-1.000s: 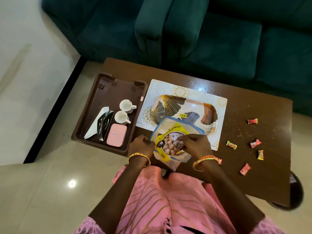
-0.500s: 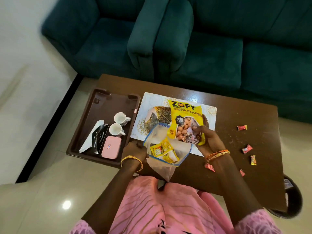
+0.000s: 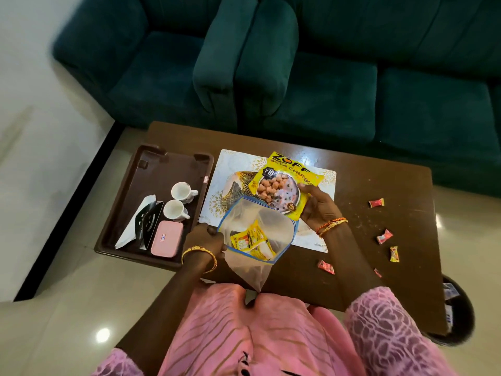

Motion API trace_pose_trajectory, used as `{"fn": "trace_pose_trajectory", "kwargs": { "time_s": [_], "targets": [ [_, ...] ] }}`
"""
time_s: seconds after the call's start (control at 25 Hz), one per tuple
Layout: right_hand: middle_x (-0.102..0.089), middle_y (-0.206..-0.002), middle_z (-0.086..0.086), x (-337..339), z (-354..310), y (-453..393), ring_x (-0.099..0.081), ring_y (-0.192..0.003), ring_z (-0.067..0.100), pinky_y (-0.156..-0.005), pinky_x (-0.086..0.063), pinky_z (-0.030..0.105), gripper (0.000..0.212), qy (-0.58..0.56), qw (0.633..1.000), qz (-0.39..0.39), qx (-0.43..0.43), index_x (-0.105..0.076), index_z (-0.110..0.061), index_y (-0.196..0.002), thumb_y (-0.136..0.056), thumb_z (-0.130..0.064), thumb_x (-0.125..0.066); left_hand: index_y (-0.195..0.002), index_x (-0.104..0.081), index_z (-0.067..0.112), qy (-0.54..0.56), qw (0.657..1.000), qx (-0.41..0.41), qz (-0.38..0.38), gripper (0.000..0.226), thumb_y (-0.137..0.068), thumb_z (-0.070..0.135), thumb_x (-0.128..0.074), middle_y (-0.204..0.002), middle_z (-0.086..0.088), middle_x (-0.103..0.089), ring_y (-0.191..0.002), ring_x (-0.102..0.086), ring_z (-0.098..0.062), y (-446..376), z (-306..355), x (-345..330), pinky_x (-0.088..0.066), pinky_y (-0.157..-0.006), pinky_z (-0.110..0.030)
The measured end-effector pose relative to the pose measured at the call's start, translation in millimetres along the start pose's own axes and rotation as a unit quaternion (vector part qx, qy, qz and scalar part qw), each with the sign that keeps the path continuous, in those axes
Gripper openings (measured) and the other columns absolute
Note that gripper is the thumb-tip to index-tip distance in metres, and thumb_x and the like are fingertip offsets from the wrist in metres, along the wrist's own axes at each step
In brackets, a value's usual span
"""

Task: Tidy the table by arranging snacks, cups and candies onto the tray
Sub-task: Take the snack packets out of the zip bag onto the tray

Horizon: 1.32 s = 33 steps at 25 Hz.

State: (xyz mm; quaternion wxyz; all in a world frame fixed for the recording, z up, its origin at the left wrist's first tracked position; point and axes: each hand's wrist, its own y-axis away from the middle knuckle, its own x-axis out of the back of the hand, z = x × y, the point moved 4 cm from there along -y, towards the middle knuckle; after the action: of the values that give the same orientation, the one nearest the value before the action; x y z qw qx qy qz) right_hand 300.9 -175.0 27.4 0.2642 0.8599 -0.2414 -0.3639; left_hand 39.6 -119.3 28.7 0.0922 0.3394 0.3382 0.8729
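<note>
Packet [image 3: 282, 185] of yellow snack stuff sits up in the right hand [image 3: 318, 206], pinched along its lower right corner so the grip closes on the edge while the rest fans up and leftward over the oval patterned tray [image 3: 238, 185]. It is bright yellow with bold black lettering across the top and a round picture of brown chunks in the middle, slightly crumpled. The left hand [image 3: 208, 237] grips the left rim of a clear zip bag [image 3: 257, 232] with a blue edge, holding its mouth open just below the packet; smaller yellow sachets [image 3: 252, 240] lie inside. On the brown bench [image 3: 379, 172], well to the right, red wrapped candies [image 3: 376, 203] lie scattered. Two white cups [image 3: 181, 191] stand in the dark brown tray [image 3: 151, 169] at the left, beside a pink box [image 3: 166, 239].
</note>
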Motion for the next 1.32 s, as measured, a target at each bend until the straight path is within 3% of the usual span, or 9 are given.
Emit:
{"fn": "trace_pose_trajectory", "kwargs": {
  "time_s": [0.12,0.24,0.4,0.52,0.68,0.84,0.96,1.04,1.32],
  "targets": [
    [-0.064,-0.104,0.008,8,-1,-11,-0.063,-0.094,0.029,-0.081,-0.056,0.047,0.029,0.003,0.999,-0.005,-0.031,-0.052,-0.012,-0.115,-0.089,-0.004,-0.043,-0.071,-0.052,0.011,-0.010,1.000,-0.013,-0.005,0.011,-0.081,0.008,-0.056,-0.036,-0.001,-0.060,-0.030,-0.056,-0.014,0,10,-6,-0.052,-0.044,-0.024],
    [-0.069,-0.101,0.007,27,-7,-20,-0.065,-0.094,0.030,-0.083,-0.053,0.053,0.023,-0.027,0.999,0.020,-0.028,-0.057,-0.015,-0.111,-0.091,-0.023,-0.049,-0.069,-0.052,0.012,-0.039,0.999,-0.029,-0.004,0.011,-0.080,0.011,-0.056,-0.040,0.000,-0.062,-0.033,-0.058,-0.015,0,21,-14,-0.050,-0.047,-0.023],
    [-0.067,-0.101,0.008,69,-27,-38,-0.064,-0.092,0.029,-0.080,-0.050,0.057,0.030,-0.052,0.992,0.118,0.017,-0.057,-0.016,-0.116,-0.092,-0.033,-0.053,-0.070,-0.053,0.012,-0.066,0.997,-0.046,-0.010,0.009,-0.077,0.015,-0.057,-0.053,-0.005,-0.067,-0.049,-0.068,-0.026,-5,41,-30,-0.059,-0.059,-0.031],
    [-0.063,-0.116,0.014,110,-43,-58,-0.060,-0.103,0.034,-0.095,-0.042,0.059,0.031,-0.076,0.974,0.208,0.042,-0.052,-0.012,-0.123,-0.094,-0.022,-0.050,-0.060,-0.050,0.014,-0.066,0.996,-0.056,-0.015,0.017,-0.074,0.017,-0.059,-0.057,-0.012,-0.068,-0.055,-0.067,-0.032,-12,57,-42,-0.060,-0.070,-0.044],
    [-0.049,-0.140,0.018,150,-47,-95,-0.049,-0.125,0.039,-0.098,-0.039,0.060,0.043,-0.094,0.953,0.285,0.038,-0.040,-0.010,-0.137,-0.096,-0.019,-0.048,-0.059,-0.050,0.015,-0.161,0.981,-0.101,0.034,0.020,-0.071,0.028,-0.059,-0.070,-0.011,-0.070,-0.075,-0.065,-0.033,-20,72,-57,-0.052,-0.070,-0.033],
    [-0.052,-0.134,0.019,166,-38,-139,-0.051,-0.122,0.038,-0.094,-0.044,0.058,0.043,-0.022,0.957,0.289,0.002,-0.041,-0.010,-0.136,-0.096,-0.024,-0.048,-0.059,-0.049,0.016,-0.192,0.969,-0.129,0.089,0.021,-0.070,0.030,-0.061,-0.067,-0.011,-0.067,-0.073,-0.062,-0.036,-20,74,-72,-0.046,-0.062,-0.032],
    [-0.066,-0.106,0.012,168,-18,-161,-0.060,-0.100,0.035,-0.077,-0.053,0.049,0.043,0.047,0.972,0.225,-0.040,-0.042,-0.009,-0.136,-0.096,-0.024,-0.047,-0.057,-0.044,0.018,-0.207,0.965,-0.126,0.096,0.024,-0.069,0.032,-0.061,-0.063,-0.008,-0.066,-0.071,-0.062,-0.036,-19,70,-84,-0.044,-0.058,-0.031],
    [-0.065,-0.111,0.013,174,3,-167,-0.060,-0.101,0.035,-0.084,-0.051,0.052,0.044,0.049,0.972,0.221,-0.070,-0.046,-0.010,-0.134,-0.092,-0.023,-0.054,-0.059,-0.044,0.018,-0.216,0.963,-0.124,0.099,0.024,-0.068,0.033,-0.061,-0.063,-0.008,-0.066,-0.071,-0.062,-0.037,-20,69,-86,-0.043,-0.057,-0.030],
    [-0.072,-0.103,0.016,164,20,-162,-0.065,-0.084,0.025,-0.081,-0.056,0.042,0.040,0.177,0.897,0.403,0.044,-0.068,-0.008,-0.101,-0.068,-0.026,-0.081,-0.061,-0.048,0.015,-0.222,0.961,-0.137,0.092,0.024,-0.062,0.039,-0.050,-0.061,-0.012,-0.065,-0.068,-0.062,-0.038,-25,76,-81,-0.054,-0.062,-0.039]
  ]
}}
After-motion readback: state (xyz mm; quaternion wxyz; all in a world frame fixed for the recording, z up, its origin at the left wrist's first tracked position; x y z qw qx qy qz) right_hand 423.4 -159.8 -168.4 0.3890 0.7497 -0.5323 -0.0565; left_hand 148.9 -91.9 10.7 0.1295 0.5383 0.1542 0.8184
